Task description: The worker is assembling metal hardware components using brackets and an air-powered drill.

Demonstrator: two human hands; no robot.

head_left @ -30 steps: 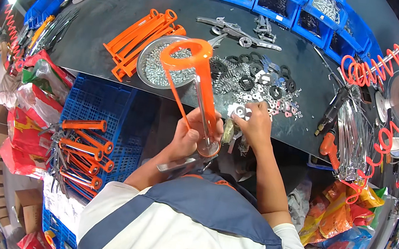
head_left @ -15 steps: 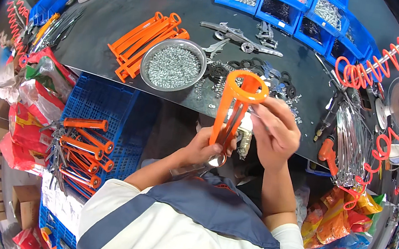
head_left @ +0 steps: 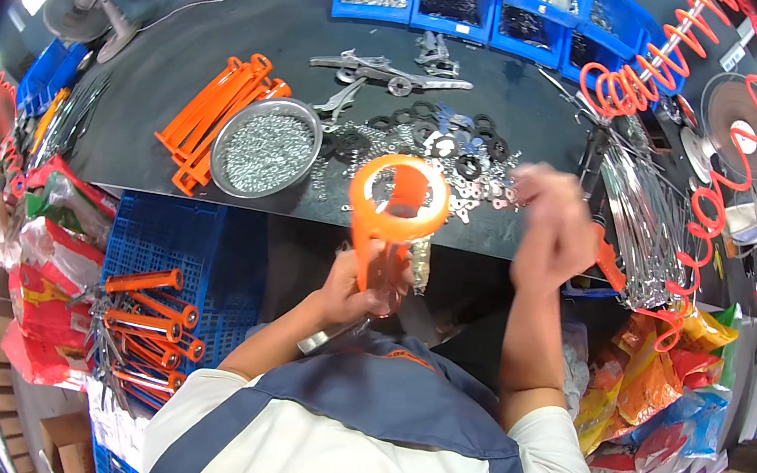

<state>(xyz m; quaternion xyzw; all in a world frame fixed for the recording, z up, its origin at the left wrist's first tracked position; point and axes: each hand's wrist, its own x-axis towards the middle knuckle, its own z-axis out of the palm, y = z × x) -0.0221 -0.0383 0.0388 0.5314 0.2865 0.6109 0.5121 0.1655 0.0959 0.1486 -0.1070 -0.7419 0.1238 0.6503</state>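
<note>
My left hand (head_left: 352, 282) is wrapped round the lower part of an orange caulking gun frame (head_left: 398, 229). The frame stands nearly upright, its open ring tilted towards me in front of the bench edge. My right hand (head_left: 554, 228) is apart from the frame, raised at the right over the bench. Motion smears its fingers, so I cannot see whether anything is in them. Nearest to it lie small metal pieces (head_left: 477, 190) and black rings (head_left: 469, 166). A metal bowl (head_left: 219, 158) full of small shiny fasteners stands to the left.
Several orange frames (head_left: 214, 117) lie beside the bowl; others rest on a blue crate (head_left: 147, 236) below. Grey metal levers (head_left: 389, 74) lie mid-bench. Blue bins (head_left: 458, 10) line the back. Thin metal rods (head_left: 648, 237), an orange-handled driver (head_left: 609, 262) and a coiled red hose (head_left: 609, 93) are at right.
My right hand has left the frame's ring and moved right. The left hand keeps its hold, with the frame's ring now tipped more towards me. The whole view has shifted.
</note>
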